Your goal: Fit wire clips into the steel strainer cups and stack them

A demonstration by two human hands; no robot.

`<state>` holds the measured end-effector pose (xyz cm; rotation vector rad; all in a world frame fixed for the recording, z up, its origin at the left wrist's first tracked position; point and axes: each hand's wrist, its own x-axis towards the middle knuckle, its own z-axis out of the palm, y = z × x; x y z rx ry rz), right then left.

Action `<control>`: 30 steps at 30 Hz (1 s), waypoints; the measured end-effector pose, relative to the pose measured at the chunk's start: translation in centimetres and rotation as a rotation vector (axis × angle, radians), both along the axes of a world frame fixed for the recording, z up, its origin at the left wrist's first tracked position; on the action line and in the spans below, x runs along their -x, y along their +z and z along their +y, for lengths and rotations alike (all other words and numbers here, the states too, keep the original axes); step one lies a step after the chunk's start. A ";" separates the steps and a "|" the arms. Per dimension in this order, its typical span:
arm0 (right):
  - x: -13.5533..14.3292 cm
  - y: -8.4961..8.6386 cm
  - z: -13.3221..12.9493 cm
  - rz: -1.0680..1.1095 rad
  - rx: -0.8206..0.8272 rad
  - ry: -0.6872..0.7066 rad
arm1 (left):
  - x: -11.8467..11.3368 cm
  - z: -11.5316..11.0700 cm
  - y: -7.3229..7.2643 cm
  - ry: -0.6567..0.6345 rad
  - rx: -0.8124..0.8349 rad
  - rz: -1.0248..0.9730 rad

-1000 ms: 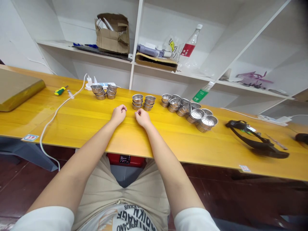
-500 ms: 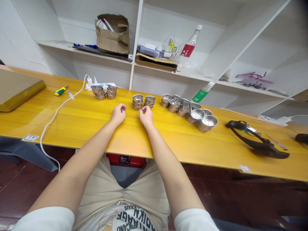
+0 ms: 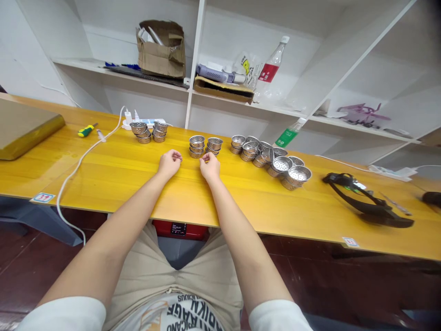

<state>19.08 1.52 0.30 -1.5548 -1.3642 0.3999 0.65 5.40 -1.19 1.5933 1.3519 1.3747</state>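
Note:
Over the yellow table (image 3: 186, 193), my left hand (image 3: 170, 164) hovers with curled fingers, and no object shows in it. My right hand (image 3: 209, 166) is in front of two short stacks of perforated metal cups, its thumb and fingertips curled together with nothing visible between them. The left stack (image 3: 196, 146) stands free, while the right stack (image 3: 214, 145) is partly hidden behind my right hand's fingers. Further left are two more stacks of cups (image 3: 142, 132) (image 3: 160, 131). To the right, several cups (image 3: 265, 155) stand in a close group.
A green screwdriver (image 3: 86, 131) and a white cable (image 3: 77, 171) lie at the left, near a power strip (image 3: 148, 122). A green-labelled bottle (image 3: 290, 133) stands behind the cup group. A black headset (image 3: 368, 200) lies at the right. Shelves behind hold a cardboard box (image 3: 161, 55).
Both hands have barely moved; my left hand's fingers have shifted slightly. The cups stay where they were.

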 end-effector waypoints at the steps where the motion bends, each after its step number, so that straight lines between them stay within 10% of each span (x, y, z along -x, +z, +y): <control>1: 0.0 0.0 0.0 0.002 0.001 0.002 | 0.0 0.0 0.0 0.000 -0.001 0.000; 30: 0.2 -0.3 0.3 0.003 0.036 0.043 | 0.3 -0.4 0.1 0.064 -0.039 0.169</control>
